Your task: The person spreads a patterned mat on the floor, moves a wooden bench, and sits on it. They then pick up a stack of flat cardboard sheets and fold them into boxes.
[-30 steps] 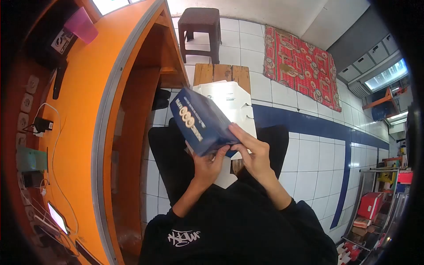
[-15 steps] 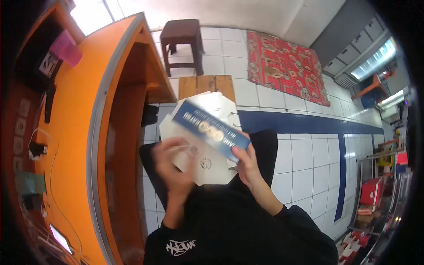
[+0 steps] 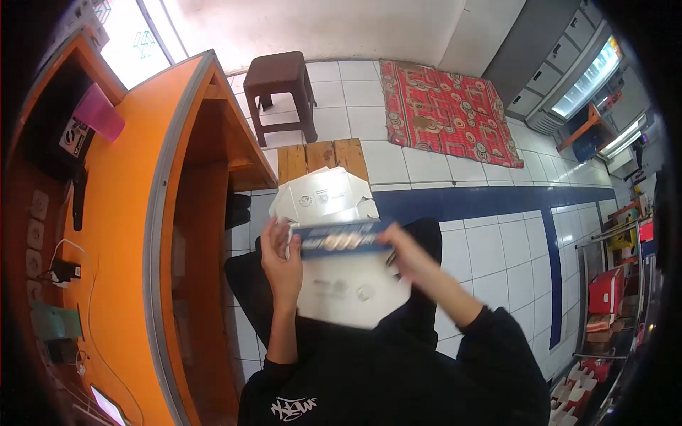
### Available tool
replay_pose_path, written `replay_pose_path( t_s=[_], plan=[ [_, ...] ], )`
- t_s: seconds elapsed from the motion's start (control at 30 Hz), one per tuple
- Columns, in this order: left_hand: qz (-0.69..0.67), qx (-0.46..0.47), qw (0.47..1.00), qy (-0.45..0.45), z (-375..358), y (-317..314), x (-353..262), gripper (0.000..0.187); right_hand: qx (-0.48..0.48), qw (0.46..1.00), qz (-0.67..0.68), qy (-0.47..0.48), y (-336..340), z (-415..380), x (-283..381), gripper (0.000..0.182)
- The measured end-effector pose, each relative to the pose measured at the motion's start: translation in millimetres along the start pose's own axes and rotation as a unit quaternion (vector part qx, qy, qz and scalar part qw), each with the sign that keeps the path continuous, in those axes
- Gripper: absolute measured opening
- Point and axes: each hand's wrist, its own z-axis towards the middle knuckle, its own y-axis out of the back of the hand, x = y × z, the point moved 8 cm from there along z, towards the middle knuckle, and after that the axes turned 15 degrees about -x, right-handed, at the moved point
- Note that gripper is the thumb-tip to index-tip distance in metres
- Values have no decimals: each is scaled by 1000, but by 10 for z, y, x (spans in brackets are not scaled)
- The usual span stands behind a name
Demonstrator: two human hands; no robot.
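A partly folded cardboard box (image 3: 344, 291) is held over my lap, its pale inner side facing up with small dark prints on it. Across its far side stands a blue printed panel (image 3: 337, 240) with round yellowish pictures, blurred by motion. My left hand (image 3: 282, 261) grips the left end of this panel, fingers behind it and thumb in front. At the opposite end, my right hand (image 3: 406, 252) pinches the corner by the blue edge. Just beyond, flat white cardboard (image 3: 325, 195) with printed marks lies on a wooden bench (image 3: 320, 157).
An orange counter (image 3: 124, 234) runs along my left, carrying a pink cup (image 3: 101, 113) and cables. Ahead stand a brown plastic stool (image 3: 277, 79) and a red patterned mat (image 3: 447, 117) on white floor tiles. Shelving with a red box (image 3: 605, 291) is at the right.
The blue panel has swung from slanted to nearly level and come lower. My left hand has moved up onto its left end, and the pale flap now extends toward me.
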Motion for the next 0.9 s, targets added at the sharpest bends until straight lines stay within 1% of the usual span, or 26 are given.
replay_pose_path(
  t_s=[0.03,0.07,0.1,0.13,0.17,0.2,0.27,0.3,0.33,0.37,0.4,0.43,0.47,0.53,0.57,0.63,0.67,0.73,0.77,0.83,0.87,0.9],
  plan=[
    [49,-9,997,-61,25,-4,-217,51,42,997,67,13,137,292,295,34],
    [51,-12,997,-60,63,16,-294,51,4,970,241,-14,261,571,614,32],
    [33,-49,996,-69,112,97,-376,50,29,961,273,42,452,835,1015,43],
    [15,-85,993,-79,146,190,-422,49,41,960,226,160,659,1086,1456,68],
    [-6,-96,992,-79,172,258,-425,47,-215,938,213,166,1162,1382,1561,88],
    [-5,-99,992,-80,174,321,-399,47,-212,939,212,165,1253,1485,1530,88],
    [-8,-109,993,-47,173,446,-252,45,-334,912,66,230,1458,1628,1506,91],
    [-7,-112,993,-48,156,487,-193,45,-280,931,-67,225,1335,1734,1271,87],
    [-5,-109,993,-32,124,515,-98,44,-221,930,-200,215,1266,1822,849,83],
    [-3,-105,994,-14,88,532,-21,43,-176,899,-345,203,1296,2094,256,76],
    [-1,-106,994,-12,50,537,7,43,-122,909,-371,146,925,1608,21,77],
    [7,-94,996,7,9,500,56,42,-178,847,-481,144,832,1410,-316,86],
    [16,-80,996,26,-24,456,96,41,-144,833,-521,120,744,1362,-685,90],
    [28,-69,997,29,-81,394,90,40,-197,795,-569,71,553,956,-952,90],
    [29,-50,998,29,-113,355,133,41,-197,797,-567,68,486,864,-1064,90],
    [16,-19,999,37,-172,283,243,41,-231,748,-606,141,415,716,-1052,84],
    [14,-14,999,37,-198,249,276,41,-236,748,-605,140,474,724,-1120,84],
    [21,6,998,53,-260,163,381,42,-252,719,-602,241,464,733,-1044,68],
    [23,8,999,42,-275,132,421,42,-255,717,-602,241,493,740,-1038,68],
    [25,25,999,38,-338,63,453,41,-298,669,-573,368,400,628,-823,41],
    [29,40,998,32,-372,9,442,40,-298,668,-573,369,378,624,-778,41],
    [28,40,998,31,-403,-15,426,40,-267,682,-566,378,316,633,-753,31]
  ],
)
